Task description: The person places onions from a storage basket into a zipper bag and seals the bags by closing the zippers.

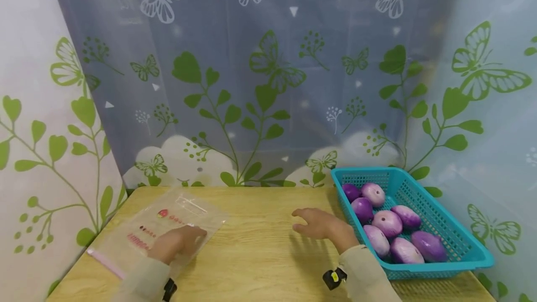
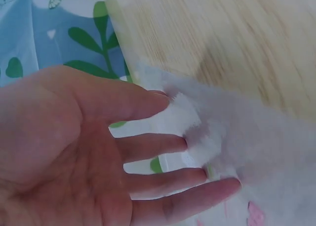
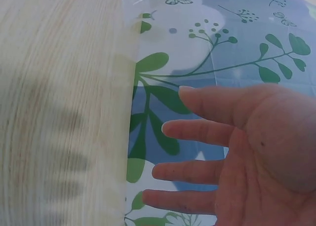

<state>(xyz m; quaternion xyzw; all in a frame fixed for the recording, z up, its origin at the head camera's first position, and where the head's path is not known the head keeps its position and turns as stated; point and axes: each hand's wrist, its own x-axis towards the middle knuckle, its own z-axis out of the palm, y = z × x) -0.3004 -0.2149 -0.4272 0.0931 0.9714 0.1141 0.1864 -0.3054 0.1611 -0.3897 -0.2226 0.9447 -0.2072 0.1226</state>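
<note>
A clear plastic bag [image 1: 189,211] with a pink edge and red print lies on the left of the wooden table. My left hand [image 1: 178,242] is over the bag; the left wrist view shows its fingers [image 2: 168,147] extended and apart, with the tips right at the clear plastic [image 2: 266,142]. Above the table, to the left of a blue basket [image 1: 436,267], my right hand [image 1: 320,223] holds nothing. Its fingers [image 3: 192,171] are spread and nearly straight in the right wrist view. Several shiny purple-and-white, onion-like round vegetables [image 1: 387,223] sit in the basket.
The wooden table [image 1: 251,255] runs between the bag and the basket. A curtain [image 1: 235,83] printed with leaves and butterflies stands behind it, and similar sheets close in both sides. The basket's raised rim borders the right side.
</note>
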